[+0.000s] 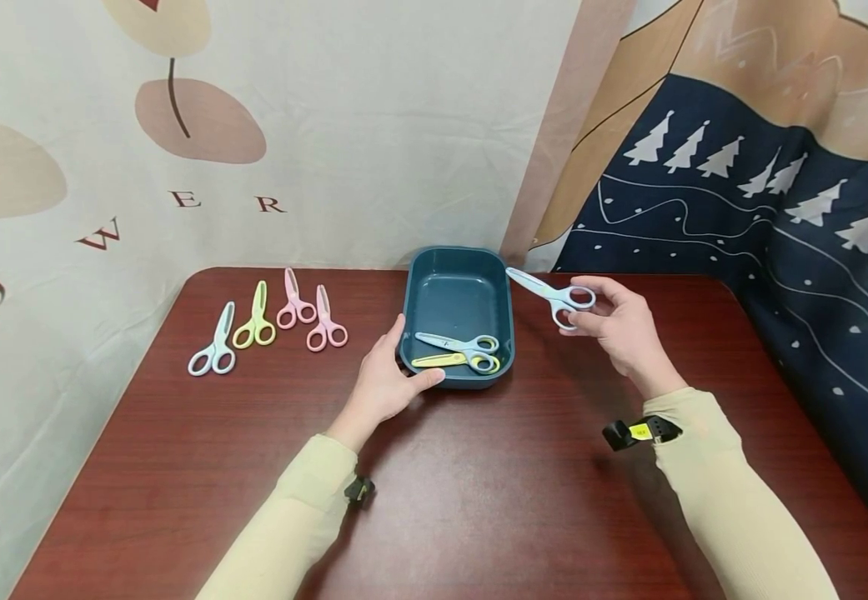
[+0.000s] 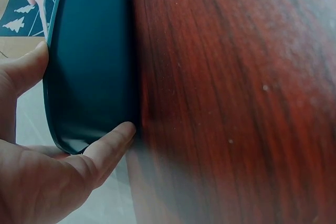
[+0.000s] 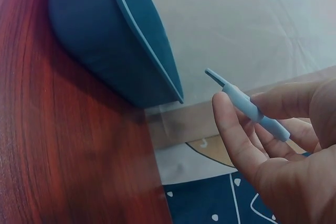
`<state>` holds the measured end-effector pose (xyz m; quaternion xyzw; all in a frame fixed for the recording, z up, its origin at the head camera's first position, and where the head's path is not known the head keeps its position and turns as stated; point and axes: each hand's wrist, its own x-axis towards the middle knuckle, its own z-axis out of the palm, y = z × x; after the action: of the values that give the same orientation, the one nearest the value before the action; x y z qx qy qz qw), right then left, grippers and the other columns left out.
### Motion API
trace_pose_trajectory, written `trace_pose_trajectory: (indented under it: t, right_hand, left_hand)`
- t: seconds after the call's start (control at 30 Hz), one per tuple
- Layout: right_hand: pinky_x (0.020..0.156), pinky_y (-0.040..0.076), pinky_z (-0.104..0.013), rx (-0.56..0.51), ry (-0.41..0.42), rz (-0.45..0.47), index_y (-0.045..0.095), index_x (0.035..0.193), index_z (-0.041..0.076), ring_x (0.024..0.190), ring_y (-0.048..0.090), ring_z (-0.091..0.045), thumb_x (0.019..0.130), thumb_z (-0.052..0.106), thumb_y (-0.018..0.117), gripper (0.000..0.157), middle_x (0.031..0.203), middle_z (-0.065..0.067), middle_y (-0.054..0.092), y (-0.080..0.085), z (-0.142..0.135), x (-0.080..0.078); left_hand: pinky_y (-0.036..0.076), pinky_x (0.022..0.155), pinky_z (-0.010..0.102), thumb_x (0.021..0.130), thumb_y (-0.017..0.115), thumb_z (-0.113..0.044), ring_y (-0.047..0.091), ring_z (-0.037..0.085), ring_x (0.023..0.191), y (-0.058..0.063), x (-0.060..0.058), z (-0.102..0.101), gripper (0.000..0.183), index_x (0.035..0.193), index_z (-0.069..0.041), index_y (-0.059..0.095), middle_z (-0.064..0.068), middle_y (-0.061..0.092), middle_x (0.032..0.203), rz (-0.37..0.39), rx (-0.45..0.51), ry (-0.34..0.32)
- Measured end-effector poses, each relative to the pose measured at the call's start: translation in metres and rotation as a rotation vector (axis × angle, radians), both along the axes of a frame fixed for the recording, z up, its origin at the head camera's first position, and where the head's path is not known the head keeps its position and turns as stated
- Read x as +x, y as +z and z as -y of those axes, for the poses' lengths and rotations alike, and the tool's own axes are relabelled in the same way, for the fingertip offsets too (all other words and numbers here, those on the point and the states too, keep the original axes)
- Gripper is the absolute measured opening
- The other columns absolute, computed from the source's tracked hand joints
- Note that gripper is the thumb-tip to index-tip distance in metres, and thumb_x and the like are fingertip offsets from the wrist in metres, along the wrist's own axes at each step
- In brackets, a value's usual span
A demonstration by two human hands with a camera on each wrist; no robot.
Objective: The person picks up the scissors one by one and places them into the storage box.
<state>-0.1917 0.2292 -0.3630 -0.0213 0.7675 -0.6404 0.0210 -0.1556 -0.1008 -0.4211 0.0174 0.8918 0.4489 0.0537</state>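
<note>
Light-blue scissors (image 1: 549, 292) hang just right of a dark teal bin (image 1: 459, 384), their blades pointing left toward its rim. My right hand (image 1: 621, 329) pinches them by the handle loops; the right wrist view shows the scissors (image 3: 242, 103) edge-on between thumb and fingers. At the bin's near left corner rests my left hand (image 1: 381, 379), fairly straight fingers along the left wall and thumb on the near rim. Inside the bin's near end, another pair of light-blue scissors (image 1: 452, 342) lies partly over yellow-green scissors (image 1: 441, 360).
Left of the bin, several scissors lie apart on the dark red table (image 1: 441, 500): a light-blue pair (image 1: 220, 337), a green pair (image 1: 258, 310), a pink pair (image 1: 292, 292) and a second pink pair (image 1: 323, 312). Printed cloth (image 1: 373, 150) hangs behind the table.
</note>
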Motion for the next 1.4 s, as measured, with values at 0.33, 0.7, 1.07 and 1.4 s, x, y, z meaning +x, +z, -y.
trace_pose_trajectory:
  t: [0.33, 0.7, 1.07, 1.4]
  right_hand:
    - [0.079, 0.061, -0.028, -0.012, 0.027, 0.018, 0.052, 0.142, -0.001, 0.087, 0.073, -0.009, 0.096, -0.011, 0.062, 0.048, 0.127, -0.017, 0.055, 0.003, 0.007, 0.000]
    - [0.078, 0.061, -0.030, -0.019, 0.053, 0.013, 0.052, 0.143, -0.002, 0.089, 0.075, -0.013, 0.095, -0.013, 0.062, 0.050, 0.124, -0.013, 0.058, 0.003, 0.014, -0.001]
    - [0.078, 0.062, -0.030, -0.016, 0.078, 0.024, 0.054, 0.142, -0.001, 0.093, 0.075, -0.018, 0.095, -0.012, 0.063, 0.050, 0.128, -0.017, 0.058, 0.003, 0.019, -0.003]
    - [0.078, 0.062, -0.031, -0.014, 0.097, 0.032, 0.053, 0.142, -0.002, 0.089, 0.074, -0.011, 0.095, -0.012, 0.063, 0.050, 0.129, -0.021, 0.059, 0.003, 0.026, -0.004]
  left_hand:
    - [0.032, 0.122, 0.050, 0.083, 0.087, -0.035, 0.034, 0.036, 0.151, 0.000, -0.001, 0.000, 0.108, 0.166, -0.010, 0.022, 0.020, 0.034, 0.164, 0.004, 0.003, -0.001]
    - [0.032, 0.122, 0.050, 0.083, 0.087, -0.036, 0.035, 0.035, 0.151, 0.001, 0.000, 0.000, 0.108, 0.166, -0.012, 0.021, 0.018, 0.034, 0.165, 0.016, 0.000, -0.003]
    - [0.032, 0.121, 0.050, 0.083, 0.087, -0.036, 0.036, 0.036, 0.150, -0.001, -0.001, 0.000, 0.108, 0.165, -0.010, 0.022, 0.020, 0.036, 0.164, 0.004, -0.006, 0.000]
    - [0.032, 0.121, 0.050, 0.083, 0.087, -0.036, 0.035, 0.036, 0.151, -0.001, -0.001, 0.001, 0.108, 0.166, -0.010, 0.021, 0.019, 0.034, 0.165, 0.011, 0.002, -0.005]
